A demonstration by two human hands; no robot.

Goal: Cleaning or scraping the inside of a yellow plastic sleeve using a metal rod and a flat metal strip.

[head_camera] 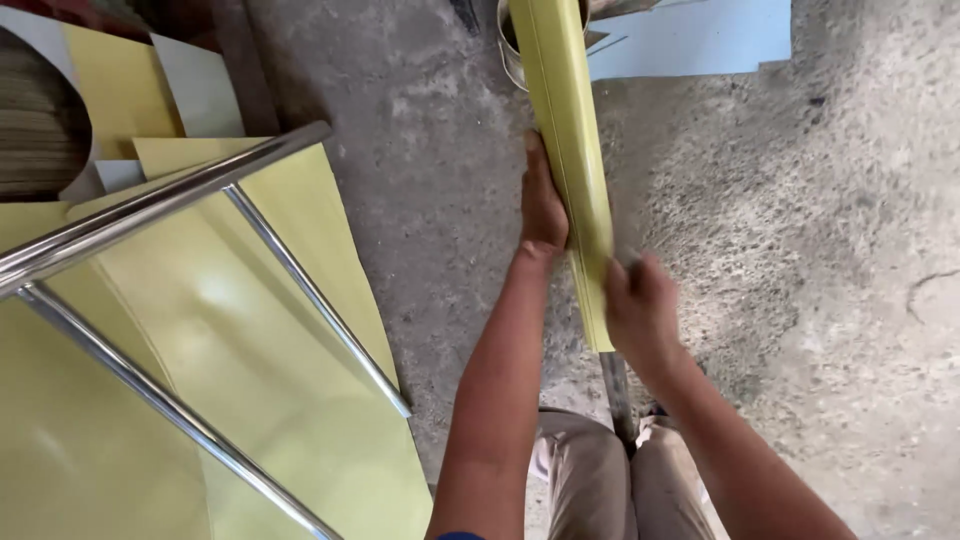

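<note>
A long yellow-green sheet rolled into a tube (570,130) runs from the top middle down toward my knees, wrapped around a dark metal bar (617,390) that sticks out below it. My left hand (543,200) presses flat against the tube's left side, fingers pointing away from me. My right hand (640,310), blurred, is closed on the tube's lower end on the right side.
Yellow-green flat sheets (250,340) lie at left under a shiny steel tube frame (150,205). A metal bucket (510,50) and a pale blue sheet (700,40) sit at the top. Rough concrete floor (820,250) spreads to the right.
</note>
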